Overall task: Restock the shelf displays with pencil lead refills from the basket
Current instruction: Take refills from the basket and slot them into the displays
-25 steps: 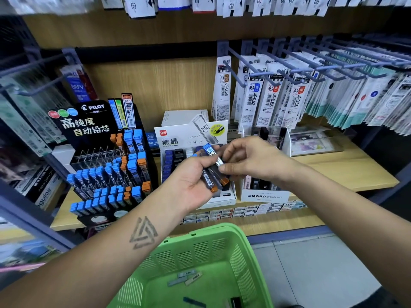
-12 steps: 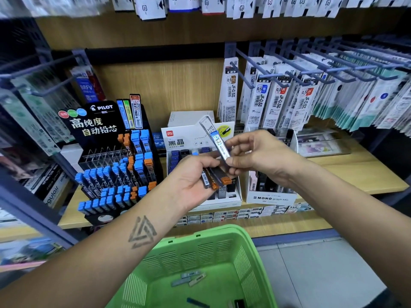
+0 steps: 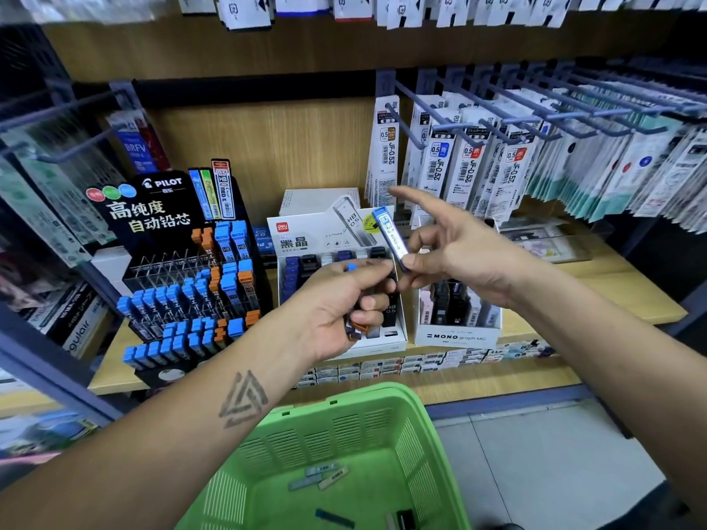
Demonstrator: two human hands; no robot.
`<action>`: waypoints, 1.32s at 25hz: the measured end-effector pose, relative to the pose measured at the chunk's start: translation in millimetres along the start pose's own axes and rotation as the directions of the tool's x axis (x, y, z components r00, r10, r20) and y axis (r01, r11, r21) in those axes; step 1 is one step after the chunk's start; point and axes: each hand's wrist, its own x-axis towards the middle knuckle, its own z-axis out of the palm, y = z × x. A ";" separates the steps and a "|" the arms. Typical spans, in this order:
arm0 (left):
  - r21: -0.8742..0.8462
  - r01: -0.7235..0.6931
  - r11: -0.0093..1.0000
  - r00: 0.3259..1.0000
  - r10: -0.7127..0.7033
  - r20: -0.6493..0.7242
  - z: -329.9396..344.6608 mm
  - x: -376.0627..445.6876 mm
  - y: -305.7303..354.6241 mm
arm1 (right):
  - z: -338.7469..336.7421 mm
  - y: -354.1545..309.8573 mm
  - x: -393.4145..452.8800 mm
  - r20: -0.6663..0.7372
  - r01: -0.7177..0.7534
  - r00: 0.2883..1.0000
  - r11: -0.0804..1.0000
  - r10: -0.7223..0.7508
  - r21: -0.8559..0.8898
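The right hand (image 3: 459, 254) pinches a blue-capped lead refill (image 3: 390, 237) upright, forefinger extended. Just left of it, the left hand (image 3: 336, 304) grips a bundle of refills (image 3: 357, 327). Below both, the green basket (image 3: 344, 434) holds a few more.

A stationery shop aisle: a wooden shelf (image 3: 597, 285) carries branded lead-refill displays (image 3: 183, 269), peg hooks (image 3: 497, 120) hang rows of packaged pen refills (image 3: 470, 170), price labels (image 3: 382, 367) line the shelf edge, and a green shopping basket (image 3: 344, 445) sits below.
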 end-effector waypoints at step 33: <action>-0.229 -0.110 0.967 0.980 0.066 -0.190 -75.2 -76.7 68.8 | 70.8 -15.6 29.4 0.005 0.165 0.986 0.965 -0.168 -0.205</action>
